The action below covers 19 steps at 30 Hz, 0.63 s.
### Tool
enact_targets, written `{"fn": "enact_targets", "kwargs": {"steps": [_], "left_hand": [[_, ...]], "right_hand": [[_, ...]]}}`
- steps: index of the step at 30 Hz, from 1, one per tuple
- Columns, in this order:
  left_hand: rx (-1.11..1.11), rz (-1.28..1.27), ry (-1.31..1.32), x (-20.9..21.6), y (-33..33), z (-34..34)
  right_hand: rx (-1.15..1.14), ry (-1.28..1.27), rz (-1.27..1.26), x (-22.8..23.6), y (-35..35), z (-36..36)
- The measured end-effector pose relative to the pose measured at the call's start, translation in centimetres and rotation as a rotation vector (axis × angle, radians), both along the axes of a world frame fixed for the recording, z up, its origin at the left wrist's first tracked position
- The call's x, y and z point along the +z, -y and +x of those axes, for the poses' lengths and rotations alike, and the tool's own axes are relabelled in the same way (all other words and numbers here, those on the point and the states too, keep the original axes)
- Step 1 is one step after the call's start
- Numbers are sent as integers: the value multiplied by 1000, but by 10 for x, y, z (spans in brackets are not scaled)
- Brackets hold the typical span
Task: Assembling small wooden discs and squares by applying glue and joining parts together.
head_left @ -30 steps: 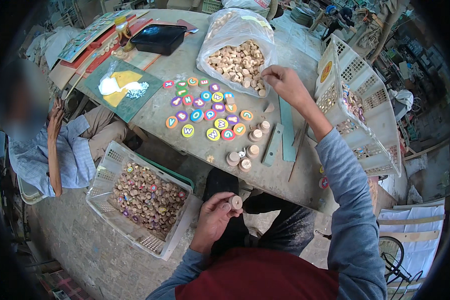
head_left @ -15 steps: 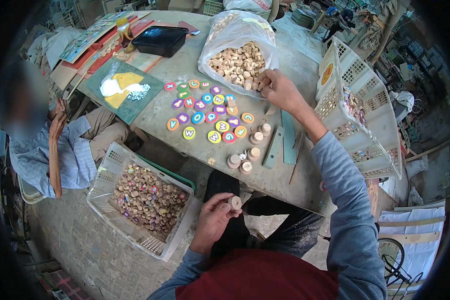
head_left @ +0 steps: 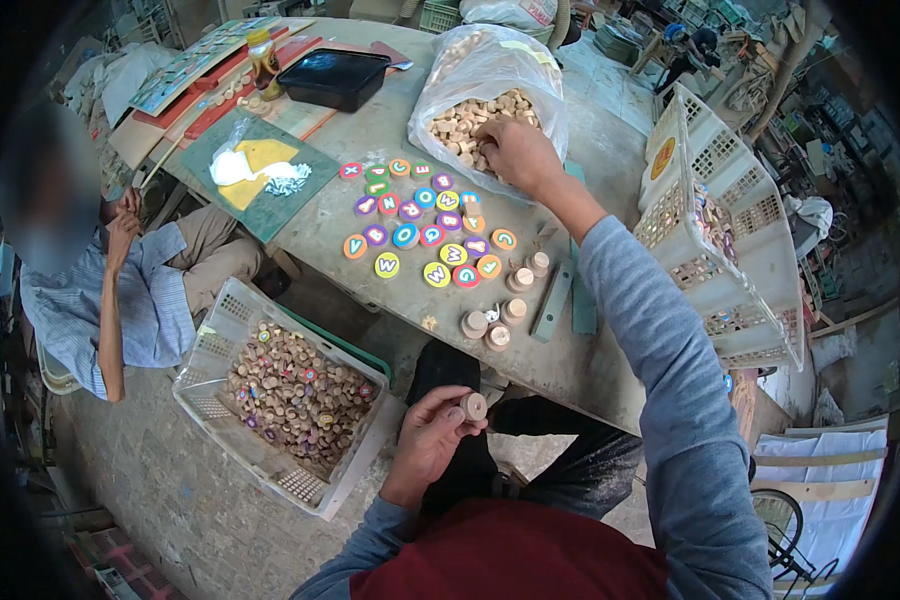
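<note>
Low in front of me, my left hand (head_left: 431, 447) is closed in a pinch on a round wooden knob (head_left: 474, 406), whose flat face has a small centre mark. My right hand (head_left: 523, 155) reaches across the table into a clear plastic bag (head_left: 438, 78). Its curled fingers touch the small wooden pieces (head_left: 457, 128) heaped there; the fingertips are partly hidden, so whatever they grip cannot be made out. Several similar wooden knobs (head_left: 498, 336) stand near the table's front edge. Left of them lie several colourful round letter discs (head_left: 405, 235).
A white crate (head_left: 342, 491) of wooden pieces stands on the floor at left. Another white crate (head_left: 727, 180) is at right. Flat bars (head_left: 551, 302), a green board (head_left: 300, 177) with white powdery material and a black tray (head_left: 335, 79) lie on the table. A person (head_left: 135, 300) sits left.
My right hand has moved left and farther over the pieces in the bag. My left hand keeps the knob in nearly the same place. The view has shifted slightly.
</note>
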State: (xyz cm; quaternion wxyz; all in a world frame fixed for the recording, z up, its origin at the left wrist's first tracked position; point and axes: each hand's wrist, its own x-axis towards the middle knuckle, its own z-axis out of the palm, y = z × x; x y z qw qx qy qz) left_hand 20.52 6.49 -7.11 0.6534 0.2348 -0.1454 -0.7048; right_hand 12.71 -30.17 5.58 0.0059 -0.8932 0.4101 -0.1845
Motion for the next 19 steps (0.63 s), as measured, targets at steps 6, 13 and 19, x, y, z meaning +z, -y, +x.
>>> {"fn": "enact_targets", "kwargs": {"steps": [6, 13, 19], "left_hand": [[20, -30, 4, 6, -7, 1], [2, -112, -47, 27, -11, -2], [-11, -378, 9, 58, -5, -13]], "right_hand": [[-14, 236, -76, 7, -8, -6], [-16, 978, 715, 55, -86, -41], [134, 1352, 989, 67, -166, -108]]}}
